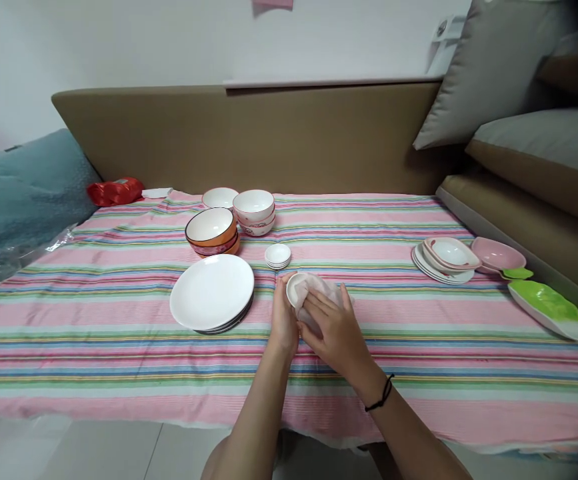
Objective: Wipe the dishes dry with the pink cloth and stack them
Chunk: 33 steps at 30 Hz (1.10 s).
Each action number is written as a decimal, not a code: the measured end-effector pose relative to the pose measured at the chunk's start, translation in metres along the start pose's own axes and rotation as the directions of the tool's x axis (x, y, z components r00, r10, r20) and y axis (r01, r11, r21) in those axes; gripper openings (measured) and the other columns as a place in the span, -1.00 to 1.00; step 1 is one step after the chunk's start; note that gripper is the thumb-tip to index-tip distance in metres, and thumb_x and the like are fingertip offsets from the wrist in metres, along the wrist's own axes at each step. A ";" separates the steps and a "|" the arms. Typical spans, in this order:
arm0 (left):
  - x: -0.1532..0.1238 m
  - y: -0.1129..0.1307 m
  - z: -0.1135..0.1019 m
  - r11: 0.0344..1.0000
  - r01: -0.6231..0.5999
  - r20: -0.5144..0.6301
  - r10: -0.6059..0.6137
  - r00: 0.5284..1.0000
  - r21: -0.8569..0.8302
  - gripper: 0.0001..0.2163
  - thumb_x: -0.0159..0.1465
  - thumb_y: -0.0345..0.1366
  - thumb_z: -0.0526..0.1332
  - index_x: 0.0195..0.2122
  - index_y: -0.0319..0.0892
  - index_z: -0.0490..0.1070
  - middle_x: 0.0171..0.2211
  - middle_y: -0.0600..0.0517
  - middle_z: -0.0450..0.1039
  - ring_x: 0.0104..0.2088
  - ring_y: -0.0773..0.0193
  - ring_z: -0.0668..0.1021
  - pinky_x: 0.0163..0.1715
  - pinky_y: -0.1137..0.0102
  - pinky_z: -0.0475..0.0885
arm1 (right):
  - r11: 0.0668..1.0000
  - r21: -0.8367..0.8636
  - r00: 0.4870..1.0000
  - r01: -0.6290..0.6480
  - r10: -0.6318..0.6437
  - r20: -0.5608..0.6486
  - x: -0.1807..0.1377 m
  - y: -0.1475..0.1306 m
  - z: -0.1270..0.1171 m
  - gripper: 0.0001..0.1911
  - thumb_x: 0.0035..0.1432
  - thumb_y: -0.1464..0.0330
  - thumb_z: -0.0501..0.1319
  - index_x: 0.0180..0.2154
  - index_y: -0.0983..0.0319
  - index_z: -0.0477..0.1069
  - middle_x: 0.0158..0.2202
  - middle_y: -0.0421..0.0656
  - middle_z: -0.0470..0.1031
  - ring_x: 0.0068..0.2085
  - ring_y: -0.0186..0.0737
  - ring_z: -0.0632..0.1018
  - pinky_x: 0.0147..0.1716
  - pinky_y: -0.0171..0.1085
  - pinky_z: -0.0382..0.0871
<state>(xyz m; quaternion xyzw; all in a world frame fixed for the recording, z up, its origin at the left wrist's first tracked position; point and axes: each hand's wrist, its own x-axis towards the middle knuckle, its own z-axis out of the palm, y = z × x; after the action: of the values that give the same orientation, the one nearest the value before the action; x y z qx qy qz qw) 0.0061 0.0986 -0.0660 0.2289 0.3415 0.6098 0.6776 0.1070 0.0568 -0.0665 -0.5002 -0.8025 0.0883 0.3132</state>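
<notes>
My left hand (pixel 283 320) is closed around a small white dish (pixel 296 288), held just above the striped cloth. My right hand (pixel 336 330) presses a pale cloth (pixel 321 288) against the dish, fingers curled over it. A little beyond the dish sits a short stack of small white saucers (pixel 277 255). To the left lies a stack of white plates (pixel 212 292).
Orange bowls (pixel 212 231) and white patterned bowls (pixel 254 211) stand behind the plates. At the right are pale pink dishes (pixel 446 260), a pink bowl (pixel 497 255) and a green leaf-shaped dish (pixel 551 309). A striped cloth (pixel 119 347) covers the surface; cushions and a red bag (pixel 115 191) lie around.
</notes>
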 end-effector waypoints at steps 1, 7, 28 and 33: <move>0.000 0.001 0.000 1.000 -0.005 -0.023 0.005 1.000 -0.005 -0.67 0.24 -0.02 0.11 -0.17 -0.15 0.46 -0.27 0.07 0.52 -0.22 0.30 0.53 -0.09 0.41 0.36 | 0.999 0.033 1.000 0.010 -0.010 0.003 0.000 -0.001 0.000 -0.61 0.18 0.35 0.12 0.06 0.20 0.33 0.10 -0.05 0.43 0.18 -0.04 0.38 0.29 0.21 -0.27; -0.004 0.001 -0.001 0.993 0.115 0.043 -0.114 0.992 -0.005 -0.66 0.25 -0.07 0.13 -0.06 -0.13 0.46 -0.09 0.02 0.52 0.00 0.24 0.49 0.07 0.38 0.29 | 0.996 0.083 0.999 0.018 -0.022 0.044 0.001 0.002 0.006 -0.52 0.24 0.31 0.07 0.18 0.25 0.19 0.23 -0.01 0.27 0.28 0.00 0.22 0.27 0.22 -0.17; -0.002 0.011 -0.014 0.980 0.198 0.175 -0.198 0.965 0.016 -0.60 0.17 -0.25 0.28 0.06 -0.03 0.37 -0.08 0.00 0.49 -0.33 0.37 0.55 -0.42 0.52 0.43 | 0.990 0.134 0.998 -0.033 0.039 -0.042 0.007 0.014 -0.006 -0.74 0.26 0.47 0.00 -0.09 0.16 0.36 -0.11 -0.16 0.54 -0.01 -0.18 0.49 0.26 0.08 -0.03; 0.000 0.011 -0.011 0.981 0.192 0.143 -0.193 0.971 0.024 -0.58 0.13 -0.27 0.32 0.04 -0.05 0.35 -0.16 0.02 0.50 -0.37 0.38 0.54 -0.42 0.51 0.44 | 0.973 0.231 0.999 -0.028 0.037 -0.038 0.009 0.016 -0.007 -0.76 0.27 0.46 -0.03 -0.15 0.14 0.36 -0.14 -0.19 0.53 -0.05 -0.19 0.50 0.28 0.10 -0.07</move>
<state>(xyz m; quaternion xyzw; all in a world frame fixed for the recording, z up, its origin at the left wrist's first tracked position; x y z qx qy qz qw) -0.0094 0.0985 -0.0658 0.2416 0.3149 0.5212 0.7555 0.1201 0.0717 -0.0649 -0.4752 -0.7719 0.1754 0.3842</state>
